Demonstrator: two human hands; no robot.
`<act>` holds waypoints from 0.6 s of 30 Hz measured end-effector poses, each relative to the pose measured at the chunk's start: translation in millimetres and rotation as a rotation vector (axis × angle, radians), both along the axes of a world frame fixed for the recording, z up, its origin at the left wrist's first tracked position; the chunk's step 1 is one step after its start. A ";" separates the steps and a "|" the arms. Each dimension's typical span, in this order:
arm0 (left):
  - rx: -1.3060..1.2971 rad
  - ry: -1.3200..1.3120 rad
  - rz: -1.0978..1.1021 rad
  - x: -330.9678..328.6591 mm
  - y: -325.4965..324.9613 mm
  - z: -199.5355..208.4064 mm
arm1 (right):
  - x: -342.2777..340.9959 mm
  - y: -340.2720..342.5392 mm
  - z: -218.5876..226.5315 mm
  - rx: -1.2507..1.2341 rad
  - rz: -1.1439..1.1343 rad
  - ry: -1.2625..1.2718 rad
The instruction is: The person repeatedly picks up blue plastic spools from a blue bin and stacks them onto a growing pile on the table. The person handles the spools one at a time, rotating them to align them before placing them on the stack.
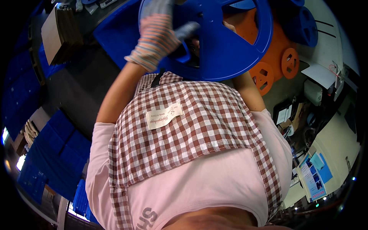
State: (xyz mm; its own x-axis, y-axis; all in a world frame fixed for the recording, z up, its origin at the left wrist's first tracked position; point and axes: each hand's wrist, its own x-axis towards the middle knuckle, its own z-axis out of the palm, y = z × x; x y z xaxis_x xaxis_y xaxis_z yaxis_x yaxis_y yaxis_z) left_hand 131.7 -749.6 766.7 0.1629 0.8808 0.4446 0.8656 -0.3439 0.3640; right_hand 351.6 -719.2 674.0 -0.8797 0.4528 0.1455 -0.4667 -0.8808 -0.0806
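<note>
Where the blue reel (218, 53) sits: in front of the checked apron (203, 119); supporting both sides evenly should steady it.
Left grip (159, 34): gloved, blurred over the reel, thumb spread; hold cannot be told.
Right grip (230, 27): mostly behind the reel; closure cannot be told.

Reel (226, 59), solid blue; glove (155, 40), orange-and-grey striped; apron (207, 119), brown-and-white checked; label (164, 115), cream; shirt (199, 180), pale pink; discs (290, 63), orange; cardboard (55, 34), tan.
</note>
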 end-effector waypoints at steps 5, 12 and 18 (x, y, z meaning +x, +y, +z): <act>-0.188 -0.013 0.034 34.7 -3.2 -2.4 | 8.0 2.4 -6.8 -0.013 -0.080 -0.121; -0.313 0.023 -0.026 -24.7 -20.6 -34.5 | 20.6 -4.9 17.3 0.007 -0.129 -0.220; -0.601 -0.319 0.120 -56.3 -66.6 -77.4 | 80.0 -0.4 -43.2 0.113 -0.163 -0.730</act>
